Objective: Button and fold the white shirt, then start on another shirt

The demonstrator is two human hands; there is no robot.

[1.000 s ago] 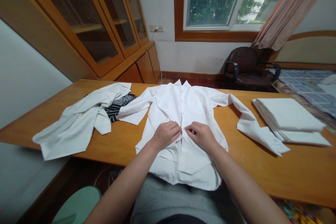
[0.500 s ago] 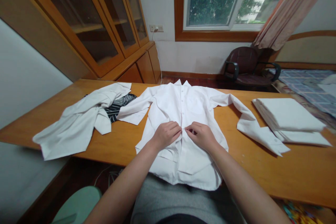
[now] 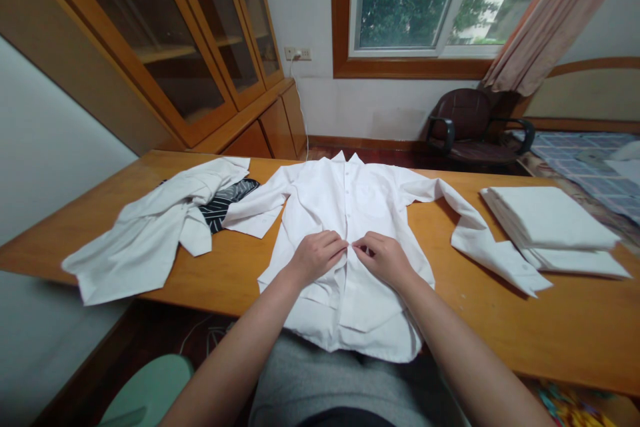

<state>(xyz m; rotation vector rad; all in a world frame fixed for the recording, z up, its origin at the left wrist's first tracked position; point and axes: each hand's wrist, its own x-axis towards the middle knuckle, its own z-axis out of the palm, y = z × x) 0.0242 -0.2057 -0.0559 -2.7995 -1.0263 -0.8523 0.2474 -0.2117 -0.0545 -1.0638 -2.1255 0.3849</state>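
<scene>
A white button-up shirt (image 3: 370, 203) lies front side up, its collar at the far edge of the table and its hem hanging over the near edge. Its placket is buttoned in the upper part and parts below my hands. My left hand (image 3: 320, 255) pinches the placket edge from the left. From the right, my right hand (image 3: 383, 257) pinches the opposite edge at the same height. The fingertips of both hands almost meet over the placket. Whatever button lies between them is too small to make out.
On the wooden table (image 3: 450, 307), a crumpled white garment (image 3: 150, 227) lies at left over a black striped cloth (image 3: 220, 210). Folded white clothes (image 3: 550, 220) are stacked at right. A green stool (image 3: 150, 387) stands below left, an armchair (image 3: 465, 120) beyond the table.
My left fingertips have shifted very slightly right, closer to the right hand's fingertips. The shirt and everything around it stay where they were.
</scene>
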